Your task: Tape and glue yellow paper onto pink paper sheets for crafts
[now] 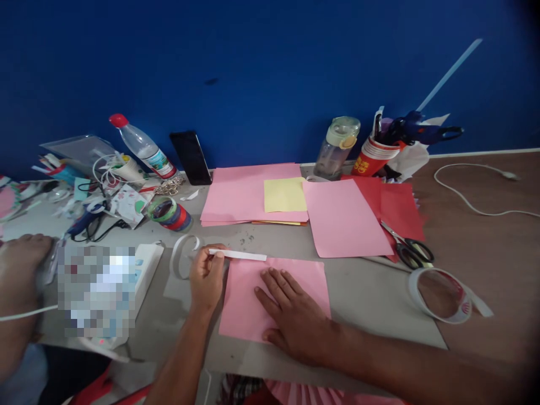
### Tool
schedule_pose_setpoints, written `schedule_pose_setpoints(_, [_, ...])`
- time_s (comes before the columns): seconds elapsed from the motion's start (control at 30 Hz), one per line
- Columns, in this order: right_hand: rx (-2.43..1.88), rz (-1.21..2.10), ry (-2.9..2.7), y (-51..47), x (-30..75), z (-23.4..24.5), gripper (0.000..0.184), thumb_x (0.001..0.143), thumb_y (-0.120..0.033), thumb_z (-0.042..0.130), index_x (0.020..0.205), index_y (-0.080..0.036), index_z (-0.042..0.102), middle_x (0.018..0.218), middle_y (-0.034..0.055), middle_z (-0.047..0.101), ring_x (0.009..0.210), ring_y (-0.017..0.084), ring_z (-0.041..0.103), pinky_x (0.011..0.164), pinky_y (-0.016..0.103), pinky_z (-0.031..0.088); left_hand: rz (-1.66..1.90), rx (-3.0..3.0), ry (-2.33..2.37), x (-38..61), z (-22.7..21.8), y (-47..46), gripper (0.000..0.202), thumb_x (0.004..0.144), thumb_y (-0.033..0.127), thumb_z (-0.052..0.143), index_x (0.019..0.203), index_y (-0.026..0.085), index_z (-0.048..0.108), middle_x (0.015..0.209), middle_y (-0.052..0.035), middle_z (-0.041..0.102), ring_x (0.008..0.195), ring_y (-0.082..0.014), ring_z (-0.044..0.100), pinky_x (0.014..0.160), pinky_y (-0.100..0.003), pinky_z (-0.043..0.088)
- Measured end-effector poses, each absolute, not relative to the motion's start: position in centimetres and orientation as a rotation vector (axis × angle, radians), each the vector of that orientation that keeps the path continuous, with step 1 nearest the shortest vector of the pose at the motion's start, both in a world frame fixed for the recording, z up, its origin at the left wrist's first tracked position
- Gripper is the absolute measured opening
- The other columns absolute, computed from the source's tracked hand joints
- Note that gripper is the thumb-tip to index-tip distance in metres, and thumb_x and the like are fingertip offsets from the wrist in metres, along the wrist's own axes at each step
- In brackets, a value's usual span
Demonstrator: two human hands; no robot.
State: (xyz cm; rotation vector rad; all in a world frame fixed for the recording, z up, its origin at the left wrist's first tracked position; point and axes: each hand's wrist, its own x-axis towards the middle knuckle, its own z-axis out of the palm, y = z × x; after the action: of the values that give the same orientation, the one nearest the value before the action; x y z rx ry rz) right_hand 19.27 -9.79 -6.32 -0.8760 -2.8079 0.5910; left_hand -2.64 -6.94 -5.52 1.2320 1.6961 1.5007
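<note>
A pink sheet of paper (240,315) lies flat on the table in front of me. My right hand (291,315) rests on it with the fingers stretched out. At its upper left corner, my left hand (206,278) pinches a narrow white strip (244,255) between thumb and fingers. The strip runs along the sheet's far edge; whether it is stuck down I cannot tell. Left of that hand a curled white strip (179,256) stands on the table.
Pink sheets (236,194), a yellow square (284,195) and red paper (403,208) lie beyond. At right are scissors (409,250) and a tape roll (415,292). A power strip (145,264) and another person's hand (25,259) are left. A phone (192,157) and bottle (143,146) stand behind.
</note>
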Motion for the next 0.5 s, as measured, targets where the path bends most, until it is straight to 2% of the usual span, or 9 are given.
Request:
schedule_pose_setpoints(0.33, [-0.884,0.678,-2.801,-9.7,19.2,-6.1,0.070,0.091,-0.053,0.045,0.146,-0.010,0.037,0.154,0.0246,0.020,0.144,0.037,0.014,0.116,0.054,0.013,1.363,1.448,1.777,-1.9,-4.2,-7.1,0.017,0.084,0.034,0.057,0.087,0.019,0.065,0.085,-0.0025,0.067,0.082,-0.0174,0.062,0.073,-0.027,0.049])
schedule_pose_setpoints(0.5, [-0.883,0.695,-2.787,-9.7,19.2,-6.0,0.069,0.091,-0.053,0.044,0.145,-0.010,0.037,0.154,0.0248,0.020,0.144,0.038,0.013,0.116,0.055,0.014,1.333,1.513,1.805,-1.6,-4.0,-7.5,0.021,0.087,0.037,0.053,0.089,0.019,0.064,0.077,-0.0019,0.066,0.076,-0.0169,0.061,0.068,-0.026,0.048])
